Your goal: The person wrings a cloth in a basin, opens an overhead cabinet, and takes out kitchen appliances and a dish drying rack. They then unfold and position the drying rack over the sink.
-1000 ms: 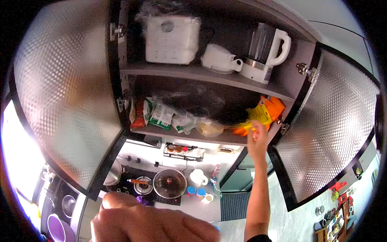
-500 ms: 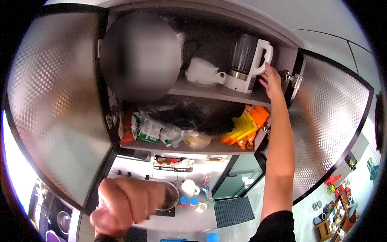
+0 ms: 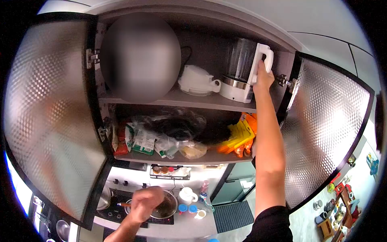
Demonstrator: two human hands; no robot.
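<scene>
A blender (image 3: 236,90) with a clear jug, white handle and white-and-silver base stands on the upper shelf of an open wall cabinet. My right hand (image 3: 264,76) is closed around the jug's handle, with the arm reaching up from below. Left of the blender, close by, sits a white plastic piece (image 3: 197,82) with a small loop handle. My left hand (image 3: 148,201) is lower down, curled and slightly blurred, in front of a pan (image 3: 167,207) on the hob. Whatever its fingers hold, if anything, is hidden.
Two textured glass doors (image 3: 52,121) (image 3: 328,129) stand open on either side. Bagged packets (image 3: 144,143) and yellow-orange packs (image 3: 240,135) lie on the lower shelf. Below are a white jug (image 3: 186,196), blue-lidded containers (image 3: 192,208) and a spice rack (image 3: 169,171). A blurred oval covers the upper left.
My right hand has gone from touching the handle's lower end to gripping it. My left hand has dropped away from the camera towards the hob. The view has shifted slightly.
</scene>
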